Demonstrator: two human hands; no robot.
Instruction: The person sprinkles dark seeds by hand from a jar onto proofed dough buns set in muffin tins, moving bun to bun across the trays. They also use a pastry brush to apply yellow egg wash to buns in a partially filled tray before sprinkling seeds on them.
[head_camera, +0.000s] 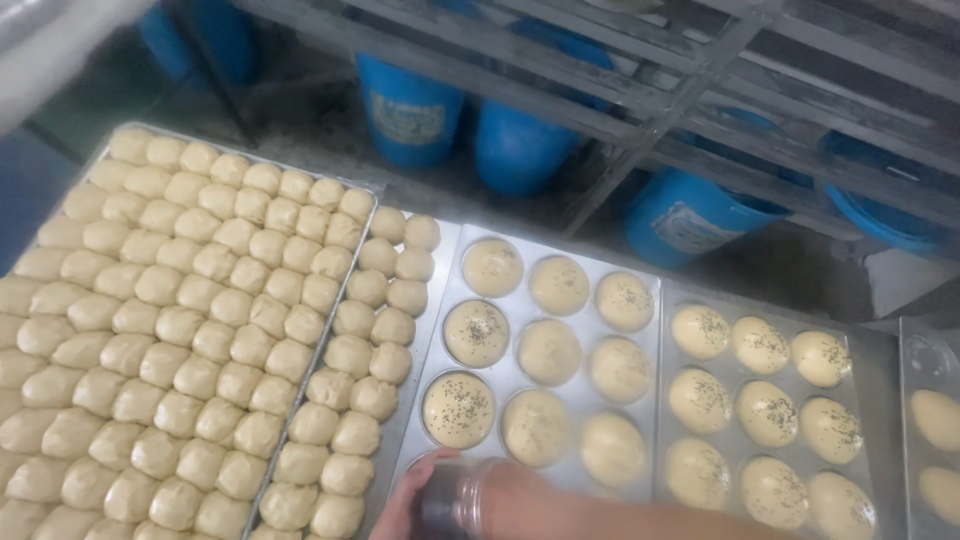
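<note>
The right hand (425, 500) and its shaker jar (450, 505) were cut off by the bottom edge below the bun tray (440, 330); the grip was unclear. Nearby dough balls (190, 340) ran off-frame left.

— What is being held at the bottom edge?
— A clear shaker jar (455, 500) with a dark band, tipped over the muffin tray (645, 300).
— And the buns (459, 408) under it?
— Round, pale, one per cup; the left column is speckled with dark seeds, the other two columns are bare.
</note>
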